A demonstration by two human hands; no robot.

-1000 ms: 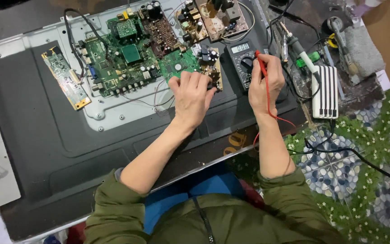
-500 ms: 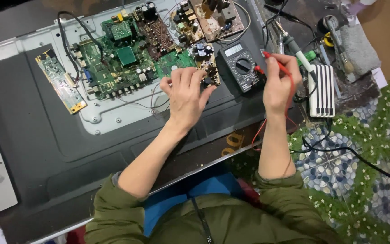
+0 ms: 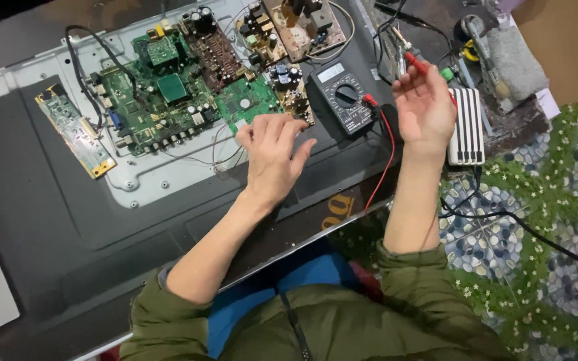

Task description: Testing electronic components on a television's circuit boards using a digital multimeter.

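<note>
My left hand (image 3: pixel 272 150) rests palm down on the metal back panel (image 3: pixel 148 177) of an opened flat screen, fingers spread just below the green main circuit board (image 3: pixel 175 93). It holds nothing. My right hand (image 3: pixel 426 107) is raised to the right of a black multimeter (image 3: pixel 342 97) and pinches a red test probe (image 3: pixel 415 63) between thumb and fingers. The probe's red lead (image 3: pixel 384 160) runs down from the meter across the panel edge. A brown power board (image 3: pixel 289 30) lies above the meter.
A narrow green strip board (image 3: pixel 75 134) sits at the panel's left. A white power bank (image 3: pixel 466 127) lies right of my right hand, with tools and black cables (image 3: pixel 516 227) beyond. A pebble-patterned mat (image 3: pixel 543 220) covers the floor at right.
My right hand has lifted and moved right, away from the multimeter, still holding the red probe. My left hand has stayed below the green board. The view has shifted closer.
</note>
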